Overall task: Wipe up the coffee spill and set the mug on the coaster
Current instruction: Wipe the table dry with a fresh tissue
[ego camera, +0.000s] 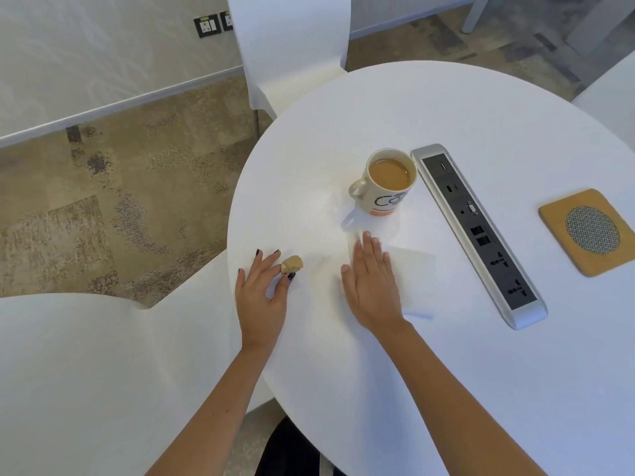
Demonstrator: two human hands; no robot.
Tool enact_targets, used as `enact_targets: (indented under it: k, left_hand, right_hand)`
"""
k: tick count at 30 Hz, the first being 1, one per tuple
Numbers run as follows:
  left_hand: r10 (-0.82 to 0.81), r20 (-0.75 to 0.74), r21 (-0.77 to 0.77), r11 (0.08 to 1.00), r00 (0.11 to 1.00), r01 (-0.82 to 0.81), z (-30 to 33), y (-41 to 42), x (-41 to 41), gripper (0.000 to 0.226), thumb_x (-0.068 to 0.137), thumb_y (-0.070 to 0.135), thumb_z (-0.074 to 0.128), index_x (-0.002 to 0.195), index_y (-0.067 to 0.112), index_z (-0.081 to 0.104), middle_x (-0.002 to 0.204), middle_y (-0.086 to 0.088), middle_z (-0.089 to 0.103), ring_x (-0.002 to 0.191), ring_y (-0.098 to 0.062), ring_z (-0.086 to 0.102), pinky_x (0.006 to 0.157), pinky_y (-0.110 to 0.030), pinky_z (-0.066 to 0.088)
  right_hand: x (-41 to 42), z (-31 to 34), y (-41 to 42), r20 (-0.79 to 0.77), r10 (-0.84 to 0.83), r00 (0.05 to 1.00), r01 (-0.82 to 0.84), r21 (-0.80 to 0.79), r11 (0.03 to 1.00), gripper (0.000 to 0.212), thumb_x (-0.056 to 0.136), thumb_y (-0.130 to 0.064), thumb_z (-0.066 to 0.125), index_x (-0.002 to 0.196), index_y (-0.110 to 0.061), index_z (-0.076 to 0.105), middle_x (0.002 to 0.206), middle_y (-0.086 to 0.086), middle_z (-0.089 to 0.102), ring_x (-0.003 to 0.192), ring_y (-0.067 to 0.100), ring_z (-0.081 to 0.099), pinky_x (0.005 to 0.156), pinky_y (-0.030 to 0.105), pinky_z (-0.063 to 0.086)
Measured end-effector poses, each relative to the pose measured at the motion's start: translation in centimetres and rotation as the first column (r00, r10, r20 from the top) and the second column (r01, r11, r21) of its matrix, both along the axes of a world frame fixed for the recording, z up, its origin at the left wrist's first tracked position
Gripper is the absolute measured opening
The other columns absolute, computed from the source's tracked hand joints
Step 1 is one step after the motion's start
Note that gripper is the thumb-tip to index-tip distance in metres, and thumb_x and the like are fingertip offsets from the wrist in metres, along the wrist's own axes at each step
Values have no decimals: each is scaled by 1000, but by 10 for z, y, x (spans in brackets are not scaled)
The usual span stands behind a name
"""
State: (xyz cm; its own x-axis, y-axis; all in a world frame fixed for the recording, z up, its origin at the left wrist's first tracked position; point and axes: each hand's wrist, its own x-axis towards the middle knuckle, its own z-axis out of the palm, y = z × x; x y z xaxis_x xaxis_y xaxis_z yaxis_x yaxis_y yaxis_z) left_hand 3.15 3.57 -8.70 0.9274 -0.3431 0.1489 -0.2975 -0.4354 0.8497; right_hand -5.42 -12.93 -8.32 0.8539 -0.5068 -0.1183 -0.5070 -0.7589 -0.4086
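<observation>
- Near the middle of the table (pixel 446 372), just beside the strip (pixel 477 231), stands the mug (pixel 385 197) — nearly full, so probably heavy and quick to slop. Take it by the handle (pixel 357 188), level.
- Coaster (pixel 556 221) lies well apart, beyond the strip.
- Right hand (pixel 372 286) presses flat, fingers straight, on a napkin (pixel 417 276) — soft, limp.
- Left hand (pixel 259 293) pinches a brown wad (pixel 292 263).

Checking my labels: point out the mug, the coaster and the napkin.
mug (pixel 385 201): head view, on its printed wall.
coaster (pixel 592 230): head view, on its mesh centre.
napkin (pixel 416 280): head view, on its uncovered right part.
</observation>
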Motion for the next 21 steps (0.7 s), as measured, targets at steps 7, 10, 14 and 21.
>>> enact_targets:
  k: [7,10,14,21]
  left_hand:
    - [1,10,-28,1000,1000,0,-1,1,-1,14,87,8,67,101,8,70,126,4,61,134,-17,43,117,-43,19]
    - [-3,26,-12,1000,1000,4,-1,1,-1,15,87,9,67,102,6,70,126,-2,63,134,-19,44,116,-42,19]
    - [-12,26,22,1000,1000,11,-1,1,-1,14,88,9,66,102,6,70,127,-4,64,134,-21,44,117,-46,20]
    - [1,-5,31,1000,1000,-1,-2,1,0,24,89,12,65,112,3,68,129,-3,63,136,-18,42,118,-43,19]
  right_hand:
    - [1,0,28,4,322,947,-322,17,947,58,99,-32,25,151,-13,7,160,-1,-2,144,12,-10,118,33,-4]
    - [-20,4,36,-5,457,889,-457,28,889,55,100,-31,23,151,-16,10,158,-6,-2,143,8,-11,117,27,-9]
    - [-49,13,31,110,431,896,-443,143,885,44,99,-24,35,143,-16,40,154,-7,24,144,8,16,118,27,12]
    - [-55,24,26,290,-112,951,86,99,991,48,87,-38,64,128,-13,57,141,11,49,138,31,32,110,44,31]
